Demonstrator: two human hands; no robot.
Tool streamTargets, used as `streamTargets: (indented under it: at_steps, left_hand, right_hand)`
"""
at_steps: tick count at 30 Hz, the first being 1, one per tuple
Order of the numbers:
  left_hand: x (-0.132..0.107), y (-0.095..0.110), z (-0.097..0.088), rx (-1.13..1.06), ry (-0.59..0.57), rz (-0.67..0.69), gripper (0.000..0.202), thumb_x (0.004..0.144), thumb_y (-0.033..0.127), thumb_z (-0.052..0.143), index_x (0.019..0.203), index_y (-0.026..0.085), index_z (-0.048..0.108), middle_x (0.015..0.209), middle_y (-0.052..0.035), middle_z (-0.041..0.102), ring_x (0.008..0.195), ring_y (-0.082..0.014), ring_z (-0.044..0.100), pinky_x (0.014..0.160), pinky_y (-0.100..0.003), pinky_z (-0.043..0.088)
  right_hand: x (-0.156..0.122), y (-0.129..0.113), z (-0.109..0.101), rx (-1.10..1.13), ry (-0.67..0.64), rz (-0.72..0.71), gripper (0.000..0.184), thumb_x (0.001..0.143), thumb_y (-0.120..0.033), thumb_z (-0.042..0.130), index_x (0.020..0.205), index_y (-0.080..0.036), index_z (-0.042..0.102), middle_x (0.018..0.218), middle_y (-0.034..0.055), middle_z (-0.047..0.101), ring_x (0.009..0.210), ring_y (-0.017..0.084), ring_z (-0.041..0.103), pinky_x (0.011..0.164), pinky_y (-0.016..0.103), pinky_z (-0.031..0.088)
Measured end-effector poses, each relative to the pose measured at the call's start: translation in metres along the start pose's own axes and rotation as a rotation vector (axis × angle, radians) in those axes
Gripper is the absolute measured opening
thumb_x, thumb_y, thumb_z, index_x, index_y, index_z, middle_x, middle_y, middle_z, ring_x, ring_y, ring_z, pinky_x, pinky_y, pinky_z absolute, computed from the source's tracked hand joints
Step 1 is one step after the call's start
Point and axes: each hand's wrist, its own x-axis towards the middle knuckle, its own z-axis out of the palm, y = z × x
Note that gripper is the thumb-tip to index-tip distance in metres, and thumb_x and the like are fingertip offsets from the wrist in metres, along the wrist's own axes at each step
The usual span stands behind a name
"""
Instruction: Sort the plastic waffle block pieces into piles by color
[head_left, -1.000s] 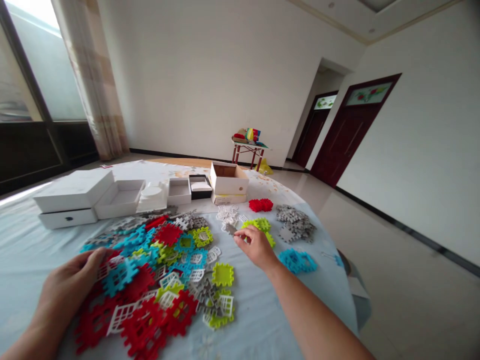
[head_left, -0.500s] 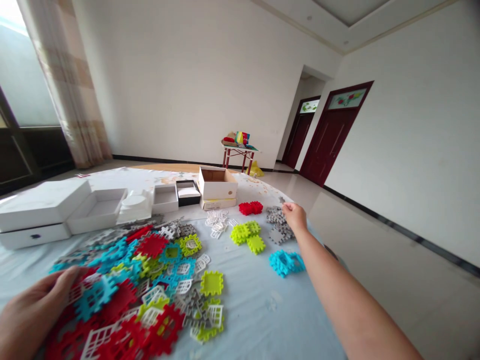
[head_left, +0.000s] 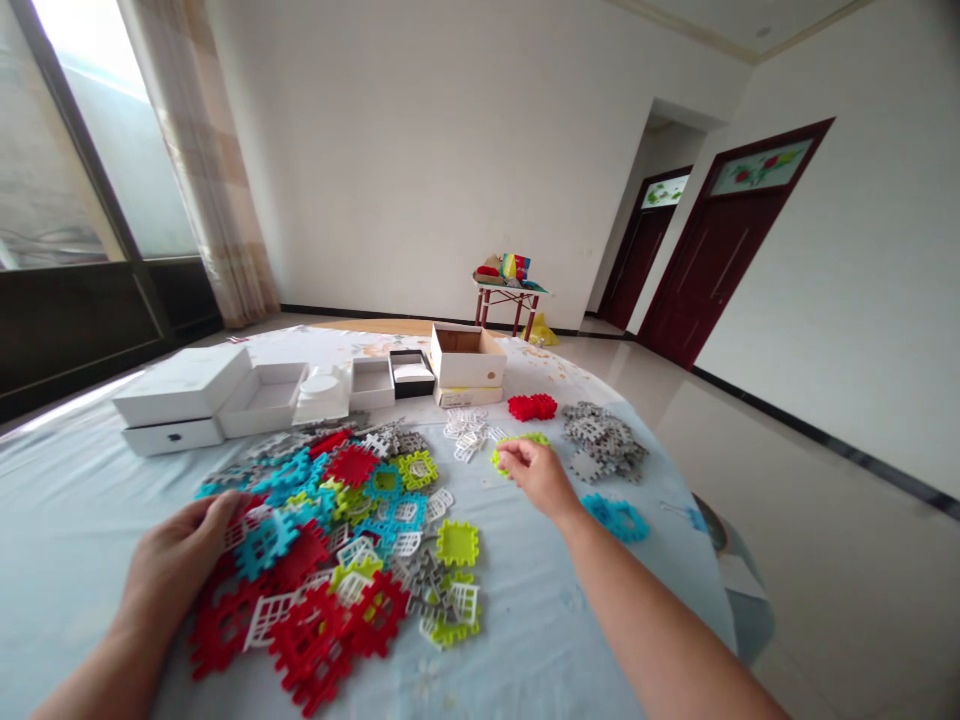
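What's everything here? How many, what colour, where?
Table: one, covered pale blue, front
Mixed pile: one, multicoloured, table's left
White pile: one, white, table's middle
Green pile: one, lime, table's middle
Red pile: one, red, behind green pile
Grey pile: one, grey, table's right
Blue pile: one, blue, table's right
Boxes: several, mostly white, table's back
Small table: one, white top, back
Bag: one, yellow, by small table
Doors: two, dark red, right
Curtain: one, beige, left
Window: one, dark frame, left
Left hand: one, at mixed pile
Right hand: one, at green pile
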Motion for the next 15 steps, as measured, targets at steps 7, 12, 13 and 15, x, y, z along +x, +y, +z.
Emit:
streamTargets:
  at_steps: [7,12,13,15]
  left_hand:
    - [0.001,0.005,-0.004,-0.080,-0.060,-0.063,0.042,0.070,0.047,0.049,0.091,0.015,0.066,0.066,0.0006,0.067,0.071,-0.0184,0.059,0.059,-0.022,0.042]
    - [0.004,-0.003,-0.001,-0.090,-0.067,-0.070,0.046,0.069,0.051,0.047,0.092,0.016,0.066,0.064,-0.0001,0.065,0.067,-0.0179,0.057,0.056,-0.023,0.040]
    - [0.005,-0.005,0.000,-0.098,-0.069,-0.071,0.047,0.069,0.052,0.046,0.093,0.017,0.066,0.064,-0.0001,0.065,0.066,-0.0176,0.056,0.056,-0.023,0.040]
    - [0.006,-0.008,0.002,-0.108,-0.069,-0.068,0.048,0.069,0.053,0.046,0.094,0.017,0.065,0.064,-0.0001,0.065,0.065,-0.0171,0.056,0.057,-0.023,0.040]
  right_hand:
    - [-0.029,-0.010,0.056,-0.184,-0.127,-0.256,0.018,0.077,-0.018,0.054,0.091,-0.020,0.065,0.087,0.0050,0.065,0.083,0.017,0.057,0.078,0.031,0.045]
    - [-0.034,-0.009,0.061,-0.234,-0.215,-0.415,0.027,0.079,-0.015,0.052,0.104,-0.022,0.061,0.103,0.0044,0.062,0.100,0.018,0.050,0.090,0.035,0.039]
    - [-0.034,-0.008,0.062,-0.242,-0.226,-0.423,0.028,0.079,-0.015,0.051,0.106,-0.022,0.060,0.106,0.0046,0.062,0.103,0.018,0.049,0.092,0.035,0.038]
    - [-0.033,-0.006,0.063,-0.269,-0.257,-0.429,0.031,0.080,-0.016,0.050,0.110,-0.022,0.059,0.112,0.0045,0.060,0.107,0.018,0.046,0.094,0.037,0.036]
